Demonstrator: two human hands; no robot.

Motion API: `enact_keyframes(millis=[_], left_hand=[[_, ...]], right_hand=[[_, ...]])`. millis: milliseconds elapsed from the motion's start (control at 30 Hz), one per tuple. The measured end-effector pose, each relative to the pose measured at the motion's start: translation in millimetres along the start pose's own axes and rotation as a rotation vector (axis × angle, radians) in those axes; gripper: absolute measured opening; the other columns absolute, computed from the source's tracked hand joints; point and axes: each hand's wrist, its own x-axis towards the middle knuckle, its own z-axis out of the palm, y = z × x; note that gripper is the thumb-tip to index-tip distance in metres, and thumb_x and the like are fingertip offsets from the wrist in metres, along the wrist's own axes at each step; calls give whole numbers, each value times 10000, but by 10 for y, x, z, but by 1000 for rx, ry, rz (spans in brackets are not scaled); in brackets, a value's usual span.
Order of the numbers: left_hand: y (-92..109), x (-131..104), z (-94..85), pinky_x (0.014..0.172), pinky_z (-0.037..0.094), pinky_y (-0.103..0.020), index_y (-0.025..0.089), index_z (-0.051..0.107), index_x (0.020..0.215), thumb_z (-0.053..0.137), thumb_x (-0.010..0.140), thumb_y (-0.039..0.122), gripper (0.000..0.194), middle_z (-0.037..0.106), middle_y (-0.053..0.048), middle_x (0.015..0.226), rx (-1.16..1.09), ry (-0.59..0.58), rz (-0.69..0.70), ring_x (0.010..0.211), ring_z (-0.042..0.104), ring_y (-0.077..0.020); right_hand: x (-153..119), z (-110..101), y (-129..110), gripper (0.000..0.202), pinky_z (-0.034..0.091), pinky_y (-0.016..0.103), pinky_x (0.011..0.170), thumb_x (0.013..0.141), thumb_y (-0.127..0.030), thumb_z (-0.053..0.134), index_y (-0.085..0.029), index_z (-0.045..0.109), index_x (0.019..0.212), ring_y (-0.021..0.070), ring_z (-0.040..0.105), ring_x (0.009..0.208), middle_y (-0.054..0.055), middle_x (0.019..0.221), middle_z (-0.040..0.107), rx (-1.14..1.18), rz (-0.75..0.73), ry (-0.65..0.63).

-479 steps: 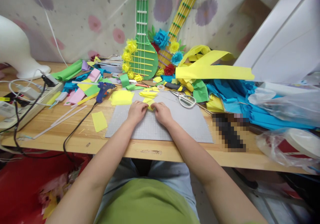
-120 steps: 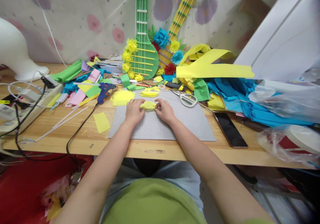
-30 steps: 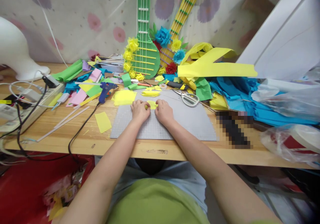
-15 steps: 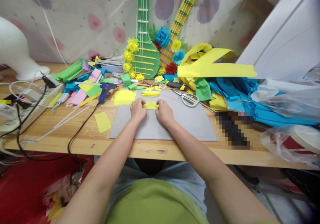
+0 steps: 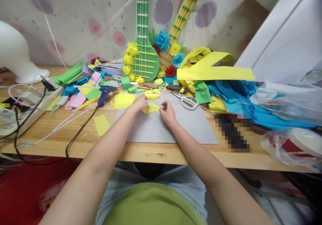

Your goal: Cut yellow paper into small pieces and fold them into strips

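A small yellow crepe paper piece (image 5: 152, 108), shaped like a petal with its pointed end to the right, is between my hands above the grey cutting mat (image 5: 156, 131). My left hand (image 5: 141, 102) is closed at its left end and covers part of it; what its fingers grip is hidden. Just off the pointed end, my right hand (image 5: 168, 112) has loosely curled fingers, thumb and forefinger slightly apart, with nothing visible in them. Behind the piece are more shaped yellow paper pieces (image 5: 152, 94). A stack of yellow paper (image 5: 123, 101) is left of my left hand.
Scissors (image 5: 189, 102) rest on the mat's right side. A blue glue gun (image 5: 104, 95) is at the left, its cord running forward. Two paper-flowered model instruments, one green (image 5: 147, 62), one yellow (image 5: 181, 20), stand behind. Blue crepe paper (image 5: 231, 94) lies at right.
Both hands were pinching the ends of the yellow paper piece. My right hand has come off its end, my left has shifted slightly back, and the piece is now tilted.
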Motion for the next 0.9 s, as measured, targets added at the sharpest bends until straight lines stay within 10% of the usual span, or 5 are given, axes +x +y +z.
enact_keyframes(millis=[200,400,667,900], left_hand=[[10,-121,84,575,478,-275,206,430,969,556,631,125,369,576,0,714,-249,29,-96,618,601,-162],[-19,-281,406,526,513,-251,212,338,941,485,713,120,286,512,-14,879,-753,252,-206,568,597,-95],[-6,-345,511,561,494,-232,206,345,871,525,706,176,246,519,7,787,-639,282,-151,657,595,-106],[-230,-390,179,737,470,-284,219,401,908,499,653,72,310,561,-6,909,-202,317,146,788,566,-127]], right_hand=[[-36,-85,-44,244,403,251,644,678,-205,409,-182,449,917,126,465,645,2,769,494,-18,-48,56],[-159,-73,-205,325,368,305,826,736,-196,450,-158,490,1057,200,466,946,89,1015,553,-342,-500,-102],[-100,67,-217,379,351,319,796,805,-127,360,-134,474,1167,217,473,896,91,974,606,-525,-469,-163],[-27,-64,-106,327,377,270,790,782,-103,408,-169,502,1088,185,472,914,53,916,624,-405,-446,-147]])
